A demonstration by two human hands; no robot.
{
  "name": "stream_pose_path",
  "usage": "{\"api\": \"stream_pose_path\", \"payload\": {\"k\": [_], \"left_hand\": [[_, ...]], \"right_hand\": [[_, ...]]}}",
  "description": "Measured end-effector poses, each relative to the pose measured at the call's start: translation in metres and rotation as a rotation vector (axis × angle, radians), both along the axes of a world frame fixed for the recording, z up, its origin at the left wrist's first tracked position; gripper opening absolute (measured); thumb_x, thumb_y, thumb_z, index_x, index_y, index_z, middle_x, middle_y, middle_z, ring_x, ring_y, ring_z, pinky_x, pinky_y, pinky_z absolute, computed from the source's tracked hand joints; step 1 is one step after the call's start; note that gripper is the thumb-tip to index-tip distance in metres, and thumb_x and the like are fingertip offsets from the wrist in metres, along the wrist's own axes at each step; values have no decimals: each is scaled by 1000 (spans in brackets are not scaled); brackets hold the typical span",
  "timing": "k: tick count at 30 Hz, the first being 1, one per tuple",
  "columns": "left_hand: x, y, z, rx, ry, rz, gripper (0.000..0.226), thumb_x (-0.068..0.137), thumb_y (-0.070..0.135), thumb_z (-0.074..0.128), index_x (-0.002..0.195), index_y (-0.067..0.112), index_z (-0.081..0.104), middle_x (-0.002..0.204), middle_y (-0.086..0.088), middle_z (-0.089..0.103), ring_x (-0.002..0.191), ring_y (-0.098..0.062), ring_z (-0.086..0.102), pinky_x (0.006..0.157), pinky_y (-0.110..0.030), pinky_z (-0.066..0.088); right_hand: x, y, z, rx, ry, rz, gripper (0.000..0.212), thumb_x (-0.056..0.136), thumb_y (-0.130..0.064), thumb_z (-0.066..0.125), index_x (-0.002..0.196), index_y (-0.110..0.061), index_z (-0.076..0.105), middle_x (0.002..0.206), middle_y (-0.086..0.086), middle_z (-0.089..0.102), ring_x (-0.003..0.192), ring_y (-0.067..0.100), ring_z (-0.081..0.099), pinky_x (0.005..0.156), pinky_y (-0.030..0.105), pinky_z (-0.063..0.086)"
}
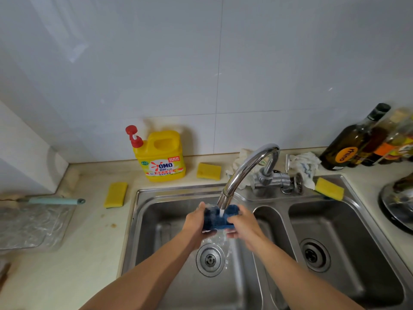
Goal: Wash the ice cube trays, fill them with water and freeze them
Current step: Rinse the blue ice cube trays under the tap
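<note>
One yellow sponge (115, 194) lies on the bench (89, 253) at left, with a yellow detergent bottle (163, 157) further back by the wall. Both bare forearms reach forward over the left basin of the sink (143, 193). The left hand (195, 223) grips the left end of the blue ice cube tray (218, 218), thumb raised at its far edge, fingers curled round it. The tray is held above the drain, under the faucet (245, 166), where water (221, 212) falls onto it and spills off below. The right hand (243, 224) clamps the tray's right end, fingers wrapped round it.
</note>
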State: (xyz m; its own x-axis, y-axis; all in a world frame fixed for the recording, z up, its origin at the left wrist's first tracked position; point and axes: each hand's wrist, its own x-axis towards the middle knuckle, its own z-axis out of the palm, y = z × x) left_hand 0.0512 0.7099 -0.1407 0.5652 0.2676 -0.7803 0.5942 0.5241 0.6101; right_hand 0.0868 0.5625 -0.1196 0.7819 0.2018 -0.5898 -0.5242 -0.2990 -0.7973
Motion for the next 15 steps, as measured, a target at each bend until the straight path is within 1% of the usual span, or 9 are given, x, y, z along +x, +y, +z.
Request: {"api": "stream_pose_path", "payload": {"k": [2,4,6,9,11,12,15], "left_hand": [[1,-4,7,-47,-14,42,35,105,42,49,108,10,64,106,-15,71,95,-32,72,67,-40,62],[0,-8,11,-59,-22,54,32,106,36,48,113,8,63,109,-17,70,95,-32,72,67,-39,62],[0,-12,12,-37,-56,0,35,107,34,47,114,6,67,107,-18,73,92,-32,74,69,-38,62],[-1,-17,12,-12,-104,-55,39,106,35,46,116,4,68,113,-15,71,96,-30,73,76,-38,63],[-1,-18,13,2,-122,-61,41,106,36,46,114,3,68,113,-12,70,96,-29,72,71,-36,62],[-1,-18,13,4,-115,-49,41,106,38,46,112,4,68,114,-12,70,98,-29,72,70,-36,62],[-2,-14,11,-30,-55,25,40,106,45,46,111,10,66,113,-14,71,102,-31,70,78,-41,61]], "right_hand": [[3,-7,0,71,59,-66,22,95,-1,57,108,-18,62,107,11,67,92,27,71,65,38,64],[4,-11,1,111,100,-122,15,98,-11,60,112,-17,63,109,12,67,94,27,70,64,37,63],[5,-14,-1,112,124,-185,12,102,-22,60,111,-17,64,110,13,68,95,28,71,63,37,62],[4,-18,-3,75,177,-251,19,104,-34,55,112,-18,62,110,12,67,98,29,69,68,41,61],[2,-19,-2,87,204,-264,26,106,-39,52,117,-18,60,112,12,68,99,30,69,69,42,61],[2,-18,-1,93,203,-257,28,106,-41,51,117,-17,60,112,13,68,99,30,70,68,41,61],[1,-12,6,117,172,-212,32,107,-44,47,114,-17,63,108,13,73,95,30,74,68,40,61]]}}
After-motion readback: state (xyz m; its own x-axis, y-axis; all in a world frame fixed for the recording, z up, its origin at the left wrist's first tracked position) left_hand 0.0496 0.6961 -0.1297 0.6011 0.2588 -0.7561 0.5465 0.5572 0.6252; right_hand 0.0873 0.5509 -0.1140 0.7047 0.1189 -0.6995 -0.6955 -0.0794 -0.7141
